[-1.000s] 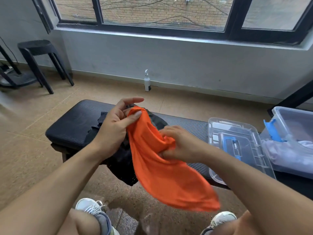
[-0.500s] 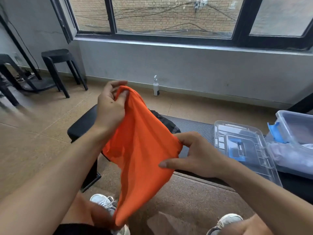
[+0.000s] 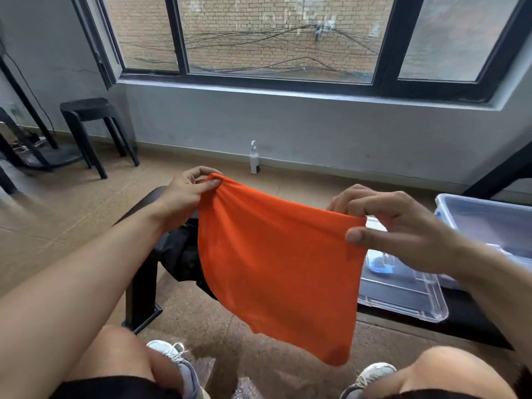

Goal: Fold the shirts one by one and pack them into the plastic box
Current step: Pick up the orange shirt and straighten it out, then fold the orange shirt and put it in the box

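Tiled floor (image 3: 72, 226) under a wide black-framed window (image 3: 288, 38) looking onto a brick wall; grey wall below the sill, a white pump bottle (image 3: 254, 158) standing at its foot; black stool (image 3: 92, 128) far left. Black padded bench (image 3: 144, 208) crosses the middle ground, a dark garment (image 3: 181, 254) heaped on it behind the cloth; clear lid (image 3: 403, 295) with a blue latch lies flat on the bench to the right, and the plastic box (image 3: 486, 223) sits just beyond it at the right edge, something pale inside but too hazy to name. Orange shirt (image 3: 276, 260) held up in the air between both hands, above the knees and in front of the bench, top edge stretched taut, lower part hanging to a point on the right. Left hand (image 3: 184, 194) pinches the upper left corner between thumb and curled fingers; right hand (image 3: 403, 226) pinches the upper right corner, thumb in front, fingers curled over the edge. Bare knees and pale trainers at the bottom of the view.
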The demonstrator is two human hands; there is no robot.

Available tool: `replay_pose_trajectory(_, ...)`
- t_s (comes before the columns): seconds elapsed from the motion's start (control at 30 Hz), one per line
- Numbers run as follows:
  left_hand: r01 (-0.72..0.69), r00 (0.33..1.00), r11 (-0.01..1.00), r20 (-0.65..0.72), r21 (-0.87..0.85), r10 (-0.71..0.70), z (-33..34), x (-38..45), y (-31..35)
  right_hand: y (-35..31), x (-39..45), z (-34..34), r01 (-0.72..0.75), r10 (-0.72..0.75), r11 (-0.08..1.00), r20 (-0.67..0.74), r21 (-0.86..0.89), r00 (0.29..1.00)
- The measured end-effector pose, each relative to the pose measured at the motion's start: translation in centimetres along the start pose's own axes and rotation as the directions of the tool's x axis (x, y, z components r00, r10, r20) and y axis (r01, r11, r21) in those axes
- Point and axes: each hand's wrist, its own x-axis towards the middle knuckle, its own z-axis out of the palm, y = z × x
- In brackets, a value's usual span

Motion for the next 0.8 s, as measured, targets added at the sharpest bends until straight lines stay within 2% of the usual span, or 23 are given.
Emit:
replay_pose_trajectory(0.1,0.067,0.998,0.991,0.011,-0.114,-0.066,0.6,-0.4,0.1,1.2,-0.2,-2.2,-0.204,0.201,0.979,-0.126,-0.009,0.971)
replay_pose_trajectory(0.2,0.115,0.990,0.981,0.097,-0.154,-0.101,0.7,-0.9,0.1,3.9,-0.5,-4.6,-0.486,0.475,0.874,-0.231,0.012,0.849)
replay_pose_trajectory(0.27,0.151,0.976,0.978,0.176,-0.143,-0.125,1.2,-0.9,0.3,4.8,-0.8,-5.0,-0.535,0.556,0.831,-0.249,0.154,0.793)
replay_pose_trajectory(0.33,0.143,0.976,0.979,0.183,-0.148,-0.115,1.9,-0.7,0.6,5.7,-0.9,-5.6,-0.553,0.620,0.780,-0.239,0.294,0.747)
replay_pose_trajectory(0.4,0.109,0.981,0.983,0.174,-0.151,-0.082,2.4,-0.2,0.9,5.9,-1.0,-6.4,-0.607,0.682,0.709,-0.131,0.358,0.720)
replay_pose_trajectory(0.47,0.117,0.972,0.990,0.212,-0.080,-0.098,2.6,0.1,1.5,5.5,-1.4,-7.6,-0.698,0.718,0.638,0.077,0.326,0.692)
replay_pose_trajectory(0.53,0.155,0.944,0.986,0.286,0.066,-0.167,2.4,0.3,2.4,5.1,-1.7,-8.7,-0.775,0.735,0.601,0.246,0.196,0.632)
replay_pose_trajectory(0.57,0.158,0.922,0.972,0.326,0.173,-0.208,2.4,0.4,3.1,4.8,-1.6,-9.2,-0.791,0.745,0.602,0.279,0.109,0.606)
replay_pose_trajectory(0.63,0.102,0.909,0.925,0.344,0.365,-0.236,2.8,1.1,4.5,4.6,-0.8,-10.6,-0.798,0.782,0.603,0.215,-0.025,0.584)
replay_pose_trajectory(0.7,0.029,0.953,0.873,0.250,0.487,-0.171,3.7,2.6,6.2,4.8,0.6,-12.1,-0.800,0.804,0.595,0.067,-0.080,0.591)
replay_pose_trajectory(0.77,-0.041,0.989,0.800,0.140,0.599,-0.054,5.2,4.3,8.0,4.9,2.3,-13.4,-0.798,0.793,0.602,-0.094,-0.027,0.602)
replay_pose_trajectory(0.8,-0.052,0.995,0.792,0.103,0.608,-0.013,6.0,5.1,8.9,4.8,3.2,-14.0,-0.787,0.785,0.613,-0.160,0.068,0.598)
